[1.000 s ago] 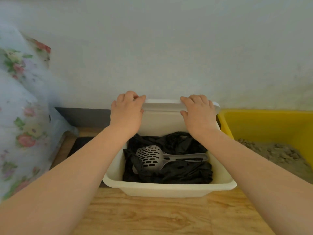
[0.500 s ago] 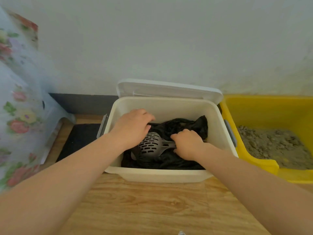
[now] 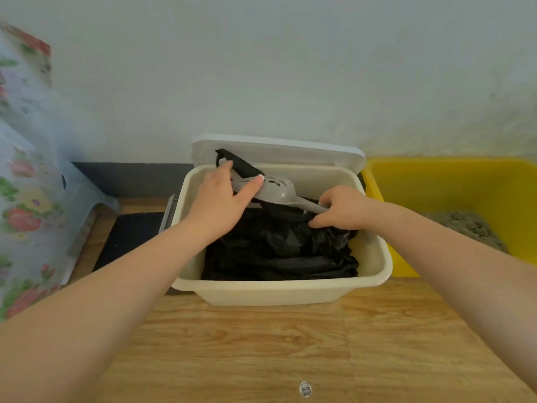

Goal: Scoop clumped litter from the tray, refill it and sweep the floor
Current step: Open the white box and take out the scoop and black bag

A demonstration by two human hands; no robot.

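- Grey slotted litter scoop (image 3: 273,191) up above the open cream bin (image 3: 279,289), bowl to the left, handle slanting down to the right.
- Thin moulded plastic by the look of it: likely light and stiff, smooth enough to slip, so best taken by the handle, with the bowl merely steadied.
- Oval bowl pierced with short slots, narrow flat handle; no litter seen on it.
- Left hand (image 3: 220,199) curled over the bowl's rim, thumb on top; grip pinching the scoop along with a strip of black plastic bag (image 3: 279,251).
- Right hand (image 3: 340,210) wrapped round the handle's end, fingers curled under; grip pressed tight on the scoop.
- Black bag crumpled soft and limp, filling the bin; one strip rising past the left fingers towards the lid (image 3: 290,154).
- White lid tipped back against the wall.
- Yellow tray (image 3: 465,181) just beside the bin on the right, grey clumpy litter (image 3: 465,228) in it, apparently untouched.
- Wooden floor (image 3: 261,344) in front, floral cloth (image 3: 23,170) far left.
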